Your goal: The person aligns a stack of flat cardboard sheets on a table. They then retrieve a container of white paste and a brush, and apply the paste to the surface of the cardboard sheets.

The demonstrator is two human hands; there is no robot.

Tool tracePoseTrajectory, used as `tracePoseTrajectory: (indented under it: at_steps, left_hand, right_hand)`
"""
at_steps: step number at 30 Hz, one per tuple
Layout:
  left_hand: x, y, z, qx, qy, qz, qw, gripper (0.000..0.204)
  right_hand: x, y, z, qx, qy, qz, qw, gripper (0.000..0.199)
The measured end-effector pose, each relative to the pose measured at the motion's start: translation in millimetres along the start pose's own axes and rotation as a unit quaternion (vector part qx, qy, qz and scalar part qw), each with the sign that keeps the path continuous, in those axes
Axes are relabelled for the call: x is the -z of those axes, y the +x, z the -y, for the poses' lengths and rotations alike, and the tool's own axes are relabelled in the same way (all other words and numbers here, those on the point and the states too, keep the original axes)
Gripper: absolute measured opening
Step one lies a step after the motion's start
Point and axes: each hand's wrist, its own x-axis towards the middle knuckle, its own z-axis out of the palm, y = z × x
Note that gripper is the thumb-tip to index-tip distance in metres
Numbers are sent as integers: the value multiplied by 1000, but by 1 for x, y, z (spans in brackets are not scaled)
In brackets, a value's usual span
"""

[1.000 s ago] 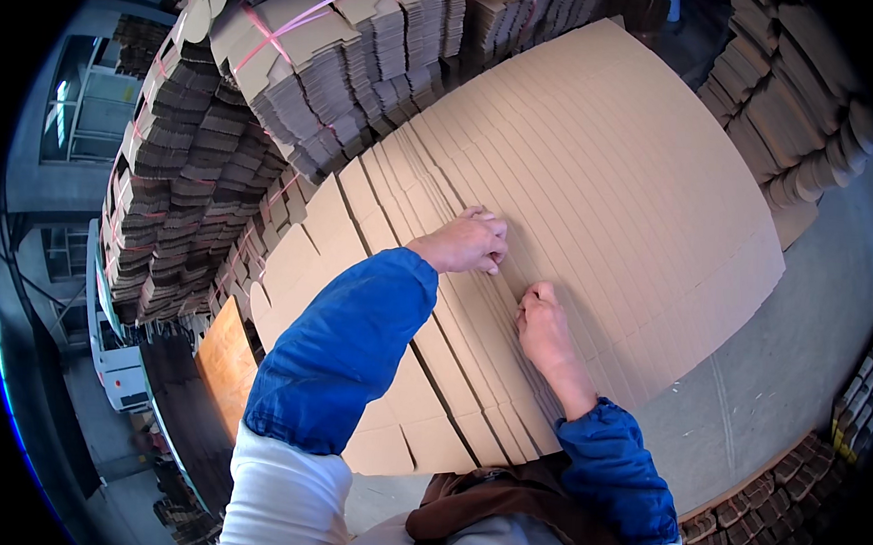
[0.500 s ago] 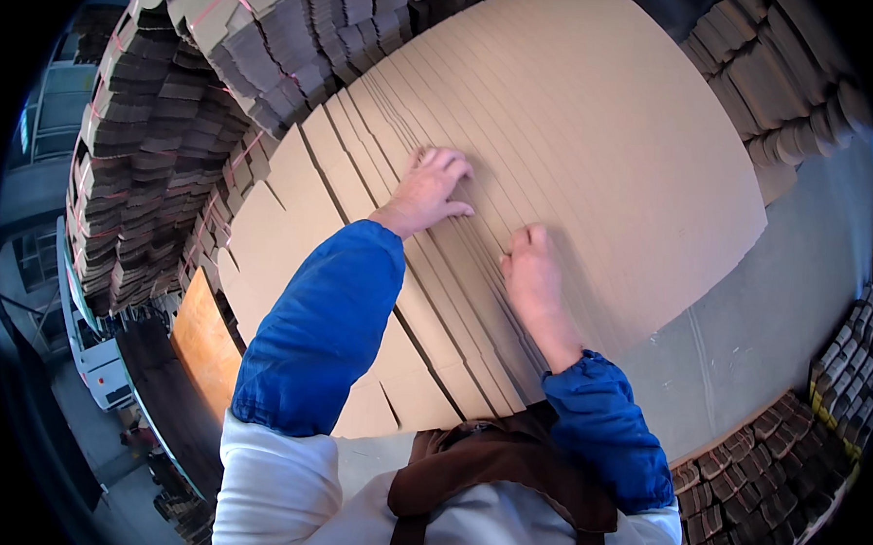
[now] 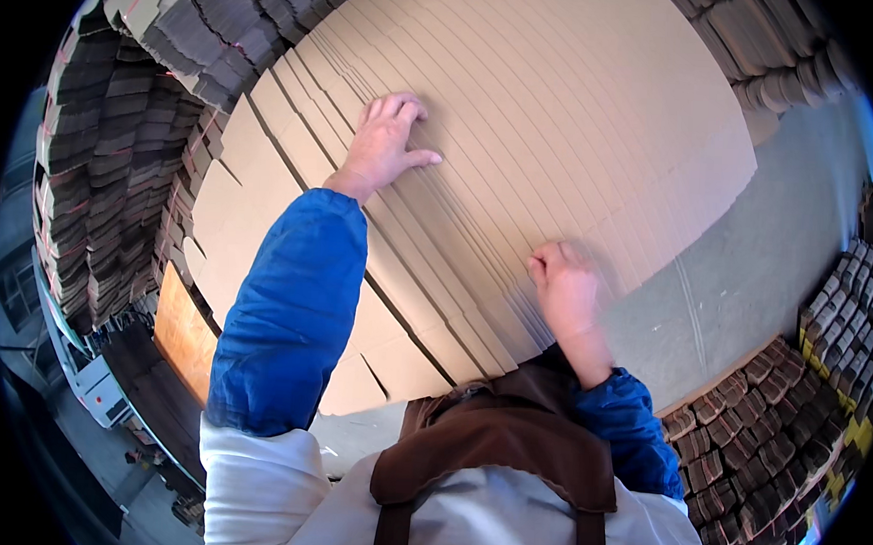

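Flat brown cardboard sheets (image 3: 522,101) lie overlapped in a fan in front of me, their long edges showing as close parallel lines. My left hand (image 3: 384,144) rests on the sheets left of the middle, thumb apart from the bent fingers, with nothing held. Nearer to me and to the right, my right hand (image 3: 567,288) is closed, its fingers curled down at the sheets near their right-hand ends. Whether a sheet edge is pinched in it is hidden. Slotted flaps (image 3: 296,149) show on the sheets at the left side.
Tall stacks of tied cardboard pieces (image 3: 120,161) rise at the left, with more stacked cardboard (image 3: 777,54) at the far right. Bundled dark pieces (image 3: 761,433) sit low at the right on the grey floor (image 3: 688,313). An orange-brown board (image 3: 183,330) stands at the left.
My right hand has moved right and nearer to me along the sheets, with its fingers still curled. My left hand has shifted left and farther away. The whole view has shifted slightly.
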Motion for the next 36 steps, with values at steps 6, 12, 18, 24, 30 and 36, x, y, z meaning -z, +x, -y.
tracePoseTrajectory:
  at_steps: [6,12,18,24,30,36]
  left_hand:
    - [9,6,-4,-24,10,-5,1000,58]
    - [18,10,27,-54,21,1,998,45]
    - [34,36,67,-38,56,-29,997,49]
    - [62,68,114,49,84,-14,995,45]
    - [89,93,171,132,129,7,983,48]
    - [90,112,190,166,89,44,981,49]
  right_hand:
    - [-31,23,29,-1,26,21,999,15]
    - [-28,19,36,-5,18,38,999,17]
    - [-5,-19,21,-68,-3,71,995,16]
    - [-4,-34,7,-76,10,63,995,14]
    - [-6,-33,11,-89,33,54,994,13]
    - [-5,-32,9,-115,53,66,990,12]
